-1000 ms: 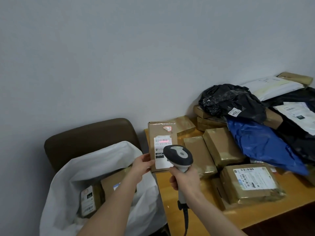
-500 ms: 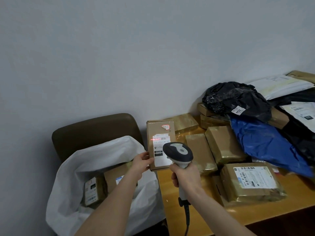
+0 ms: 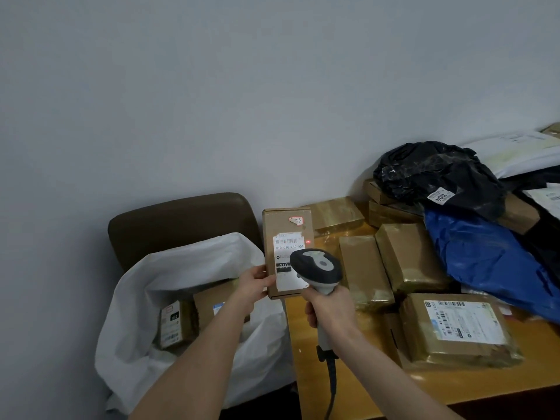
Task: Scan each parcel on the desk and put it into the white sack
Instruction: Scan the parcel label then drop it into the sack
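My left hand (image 3: 254, 286) holds a flat brown cardboard parcel (image 3: 281, 225) upright by its lower left edge, white label facing me. My right hand (image 3: 328, 307) grips the grey and white barcode scanner (image 3: 318, 268), whose head covers the label's lower right. A red scan dot glows just right of the label's barcode. The white sack (image 3: 188, 268) stands open to the left of the desk, under my left forearm, with two brown parcels (image 3: 174, 324) inside it.
The wooden desk (image 3: 363, 380) carries several taped brown parcels (image 3: 409, 259), a labelled one (image 3: 457, 328) at the front, a blue bag (image 3: 485, 256), a black bag (image 3: 436, 174) and white mailers (image 3: 521, 153). A brown chair (image 3: 181, 219) backs the sack. The scanner's cable hangs over the front edge.
The red scan mark has shifted from the left of the barcode to its right side. Parcel and both hands stay nearly in the same pose while the view drifts slightly.
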The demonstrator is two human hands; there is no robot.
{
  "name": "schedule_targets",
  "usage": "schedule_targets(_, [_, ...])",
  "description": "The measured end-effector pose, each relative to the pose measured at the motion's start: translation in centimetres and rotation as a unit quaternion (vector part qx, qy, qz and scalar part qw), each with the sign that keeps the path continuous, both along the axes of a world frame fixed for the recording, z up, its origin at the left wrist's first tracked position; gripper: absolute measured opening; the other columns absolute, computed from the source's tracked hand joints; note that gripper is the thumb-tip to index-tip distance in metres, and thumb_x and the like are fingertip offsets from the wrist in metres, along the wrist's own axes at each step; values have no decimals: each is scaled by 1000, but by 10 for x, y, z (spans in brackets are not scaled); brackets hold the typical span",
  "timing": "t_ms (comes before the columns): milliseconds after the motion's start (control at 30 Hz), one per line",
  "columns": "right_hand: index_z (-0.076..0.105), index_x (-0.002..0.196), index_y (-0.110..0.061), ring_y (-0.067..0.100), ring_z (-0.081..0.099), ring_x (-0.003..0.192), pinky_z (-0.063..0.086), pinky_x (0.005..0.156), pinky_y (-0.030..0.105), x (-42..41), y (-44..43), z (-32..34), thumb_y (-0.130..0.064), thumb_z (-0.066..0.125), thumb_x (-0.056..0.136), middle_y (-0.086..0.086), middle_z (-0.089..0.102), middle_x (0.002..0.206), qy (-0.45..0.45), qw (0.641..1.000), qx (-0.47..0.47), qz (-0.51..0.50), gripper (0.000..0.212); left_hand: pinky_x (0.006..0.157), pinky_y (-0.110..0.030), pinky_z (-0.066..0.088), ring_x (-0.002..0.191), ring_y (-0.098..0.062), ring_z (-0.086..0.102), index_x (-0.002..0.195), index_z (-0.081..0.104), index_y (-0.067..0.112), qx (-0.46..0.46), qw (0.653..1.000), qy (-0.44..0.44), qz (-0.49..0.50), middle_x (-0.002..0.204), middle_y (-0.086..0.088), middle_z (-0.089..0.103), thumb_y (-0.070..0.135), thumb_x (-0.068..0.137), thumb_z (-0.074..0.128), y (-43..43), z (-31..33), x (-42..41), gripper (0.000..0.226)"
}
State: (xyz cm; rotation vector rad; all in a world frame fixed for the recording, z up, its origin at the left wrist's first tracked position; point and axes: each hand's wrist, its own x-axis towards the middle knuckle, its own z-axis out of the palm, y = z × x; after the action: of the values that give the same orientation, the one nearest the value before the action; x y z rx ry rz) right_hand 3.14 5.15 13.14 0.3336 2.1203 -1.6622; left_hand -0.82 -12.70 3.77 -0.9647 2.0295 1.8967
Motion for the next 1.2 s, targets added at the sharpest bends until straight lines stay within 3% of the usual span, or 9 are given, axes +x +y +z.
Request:
schedule_targets(133, [63,77,-4,8,53,42,44,45,19,-11,-14,-2,-7,66,85,5,61,58,-12,999,-32,31,10,86,-34,53,106,-21,62,115,61,15,11,1000,15,-7,111,-2,67,11,89,63,-15,7,16,26])
schedule_targets(233, [66,84,-5,9,55,47,45,48,21,-27,-33,-11,-10,66,86,3,63,60,-22,998,-39,41,5,87,-34,53,103,-19,63,123,59,14,-8,1000,-8,27,109,1,67,12,88,64,-53,4,38,35])
schedule_targets(400, [65,81,-4,12,56,49,46,50,23,-54,-77,-34,-8,65,85,8,63,63,-33,997,-25,61,6,73,-26,54,91,-20,62,125,58,6,-42,994,-76,68,118,-14,64,5,87,65,-127,-12,87,38])
schedule_targets(433, [65,79,-4,14,56,50,47,53,26,-58,-86,-40,-8,65,85,9,63,64,-36,997,-25,67,7,76,-29,54,93,-22,61,124,58,5,-73,991,-87,70,118,-15,64,5,86,66,-141,-18,95,39])
schedule_targets(567, [64,82,-3,18,57,54,48,59,32,-71,-118,-67,-5,64,83,11,62,65,-46,996,-20,74,2,100,-40,45,114,-29,57,139,46,10,-296,942,-157,-15,131,-13,58,16,85,67,-184,-50,103,58])
schedule_targets(700, [64,83,-2,18,57,52,49,58,32,-83,-137,-99,-3,65,82,12,62,63,-59,996,-6,70,3,94,-36,45,113,-28,54,135,49,16,-448,859,-183,-170,131,-11,49,22,90,55,-188,-86,74,45])
schedule_targets(833, [62,78,-4,20,58,53,50,60,34,-93,-144,-133,-2,64,82,10,62,60,-68,995,20,66,5,88,-37,48,107,-26,50,127,53,18,-473,802,-188,-314,121,-8,48,18,95,45,-169,-141,45,33])
schedule_targets(1000, [60,70,-7,22,56,52,48,59,33,-103,-144,-169,-5,65,83,10,60,59,-86,994,37,51,14,80,-32,47,114,-24,46,133,47,22,-530,754,-194,-337,126,-7,45,13,95,46,-144,-187,31,40])
schedule_targets(1200, [61,77,-5,18,58,50,50,57,31,-110,-136,-199,-4,64,84,8,62,60,-97,993,58,32,7,78,-34,50,108,-24,50,142,34,24,-500,767,-208,-344,128,-8,44,15,95,46,-124,-219,25,49])
